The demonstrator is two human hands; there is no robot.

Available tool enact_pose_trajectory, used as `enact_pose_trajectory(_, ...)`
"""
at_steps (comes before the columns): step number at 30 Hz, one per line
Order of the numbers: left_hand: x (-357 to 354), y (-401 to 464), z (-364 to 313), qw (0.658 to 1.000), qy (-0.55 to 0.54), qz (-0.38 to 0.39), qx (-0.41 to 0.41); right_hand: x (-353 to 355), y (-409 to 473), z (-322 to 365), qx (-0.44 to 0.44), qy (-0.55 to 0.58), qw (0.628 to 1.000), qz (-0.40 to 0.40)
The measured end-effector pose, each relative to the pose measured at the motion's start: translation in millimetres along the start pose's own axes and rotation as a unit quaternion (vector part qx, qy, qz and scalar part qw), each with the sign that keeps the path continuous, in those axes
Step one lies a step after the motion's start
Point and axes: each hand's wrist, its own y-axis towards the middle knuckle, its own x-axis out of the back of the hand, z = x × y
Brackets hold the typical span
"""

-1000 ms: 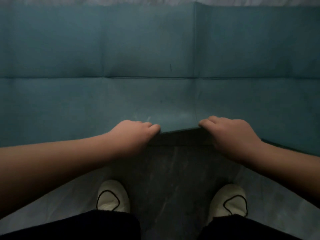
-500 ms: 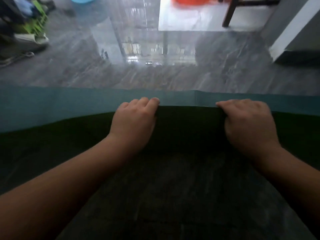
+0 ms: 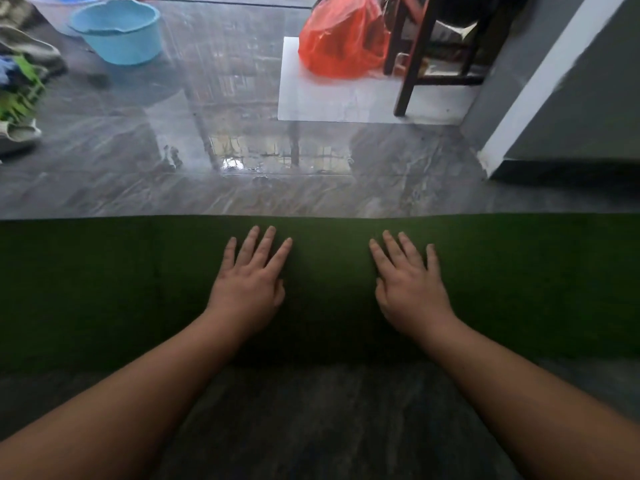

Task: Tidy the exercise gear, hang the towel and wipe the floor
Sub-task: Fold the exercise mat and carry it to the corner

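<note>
A folded exercise mat lies across the grey marble floor as a wide band, its dark green side up. My left hand lies flat on it left of centre, fingers straight and spread. To the right, my right hand presses the mat the same way, palm down. Both forearms reach in from the bottom corners. No teal side of the mat shows.
Glossy grey floor stretches beyond the mat. A light blue basin and a heap of cloth and shoes sit at the far left. A red plastic bag, dark chair legs and a grey wall corner stand at the far right.
Both hands gripped the mat's near edge, carried it forward and folded it over the teal side. They have let go and now lie flat on the green face.
</note>
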Motion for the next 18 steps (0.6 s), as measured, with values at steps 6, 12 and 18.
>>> enact_pose_trajectory(6, -76.2, -25.6, 7.8, 0.987, -0.025, 0.156, 0.017, -71.4, -28.9, -6.9, -0.002, 0.036, 0.981, 0.192)
enact_pose_trajectory(12, -119.6, -58.7, 18.5, 0.975, -0.015, 0.223, 0.001, -115.5, -60.8, -11.9, 0.001, 0.022, 0.971, 0.238)
enact_pose_trajectory(18, -124.1, -50.9, 28.0, 0.963, -0.014, 0.267, -0.017, -120.2, -55.6, -11.5, 0.014, 0.001, 0.972, 0.233)
